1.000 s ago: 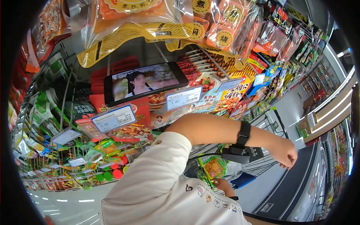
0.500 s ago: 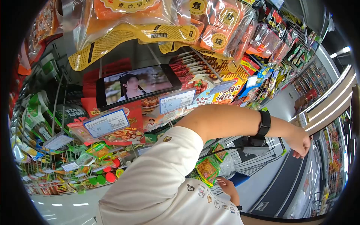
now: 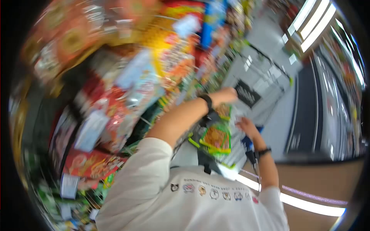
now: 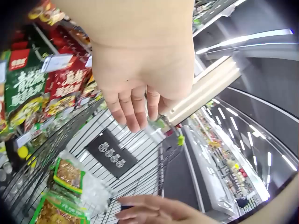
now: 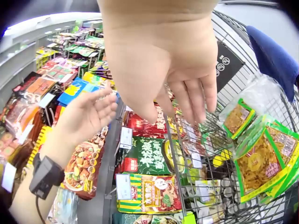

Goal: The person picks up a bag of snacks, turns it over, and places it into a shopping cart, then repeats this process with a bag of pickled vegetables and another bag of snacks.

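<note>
My left hand (image 3: 227, 94) is held out over the shopping cart (image 4: 154, 179), fingers loosely bent and nothing in them. My right hand (image 3: 248, 128) hovers nearer my body, beside the left, also holding nothing; its relaxed fingers (image 5: 194, 100) show in the right wrist view. Under the hands, the cart carries green-edged food packs (image 3: 216, 138) with clear windows, one larger and one smaller, plus a crumpled clear plastic bag (image 5: 259, 93). Both wrists wear black straps with small cameras.
Shelves of hanging food packets (image 5: 149, 156) run along the cart's left side, price tags (image 5: 124, 186) sticking out. A phone (image 3: 63, 136) leans among the packets, blurred. A blue item (image 5: 273, 60) lies at the cart's side. A dark freezer case (image 3: 308, 111) stands to the right.
The head view has swung right and is blurred, so the phone now sits far left. My left arm has come in over the cart, and the right hand has risen beside it.
</note>
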`<move>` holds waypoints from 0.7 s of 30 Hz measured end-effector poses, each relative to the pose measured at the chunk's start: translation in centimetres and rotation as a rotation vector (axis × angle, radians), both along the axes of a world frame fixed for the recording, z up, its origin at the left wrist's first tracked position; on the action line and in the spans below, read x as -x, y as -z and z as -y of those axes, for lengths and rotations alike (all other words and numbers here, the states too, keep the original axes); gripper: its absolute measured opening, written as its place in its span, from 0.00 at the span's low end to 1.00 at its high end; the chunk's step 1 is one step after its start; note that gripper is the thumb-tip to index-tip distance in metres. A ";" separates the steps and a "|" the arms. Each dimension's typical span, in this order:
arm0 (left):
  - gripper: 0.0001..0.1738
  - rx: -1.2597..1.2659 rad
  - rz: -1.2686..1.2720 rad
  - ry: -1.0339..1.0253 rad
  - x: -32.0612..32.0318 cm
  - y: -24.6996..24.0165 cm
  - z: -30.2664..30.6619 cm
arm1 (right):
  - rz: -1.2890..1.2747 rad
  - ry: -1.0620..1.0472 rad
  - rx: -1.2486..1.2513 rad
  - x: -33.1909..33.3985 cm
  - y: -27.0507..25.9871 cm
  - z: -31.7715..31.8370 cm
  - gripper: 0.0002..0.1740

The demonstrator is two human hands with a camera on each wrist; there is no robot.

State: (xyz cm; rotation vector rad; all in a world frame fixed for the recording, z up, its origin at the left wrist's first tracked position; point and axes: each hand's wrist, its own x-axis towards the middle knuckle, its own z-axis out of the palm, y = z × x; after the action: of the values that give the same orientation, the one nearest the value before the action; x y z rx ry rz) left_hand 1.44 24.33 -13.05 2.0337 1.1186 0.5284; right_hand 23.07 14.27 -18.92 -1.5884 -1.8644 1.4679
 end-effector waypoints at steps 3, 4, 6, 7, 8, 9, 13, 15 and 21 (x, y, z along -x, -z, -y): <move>0.16 0.139 -0.096 -0.049 0.0 7.3 -0.2 | -0.186 0.259 0.166 1.4 1.1 -1.1 0.18; 0.17 0.204 -0.171 -0.048 -0.1 8.2 0.6 | -0.169 0.309 0.219 1.2 3.1 -1.3 0.18; 0.19 0.314 -0.303 -0.036 -0.1 11.3 1.1 | -0.101 0.369 0.313 0.9 8.0 -2.0 0.18; 0.20 0.368 -0.355 -0.017 -0.1 14.2 1.1 | -0.046 0.388 0.359 0.8 10.7 -2.3 0.18; 0.19 0.409 -0.347 -0.068 -0.1 15.8 1.8 | 0.014 0.401 0.401 0.7 13.1 -2.5 0.19; 0.17 0.498 -0.414 -0.088 -0.3 17.3 2.1 | 0.115 0.389 0.382 0.5 15.7 -2.3 0.19; 0.16 0.693 -0.439 -0.229 -1.0 21.7 4.5 | 0.350 0.442 0.325 0.5 20.9 -0.6 0.23; 0.18 0.906 -0.217 -0.280 -0.4 21.2 5.7 | 0.410 0.507 0.315 1.0 22.8 0.8 0.22; 0.23 0.993 -0.352 -0.328 -1.0 23.0 7.3 | 0.440 0.603 0.489 2.4 20.8 1.3 0.26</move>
State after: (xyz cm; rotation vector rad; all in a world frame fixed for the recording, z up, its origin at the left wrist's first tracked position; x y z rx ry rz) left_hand 2.43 17.03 -36.09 1.0883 1.5264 -0.2449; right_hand 20.65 12.97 -39.73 -2.5833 -1.0383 1.4150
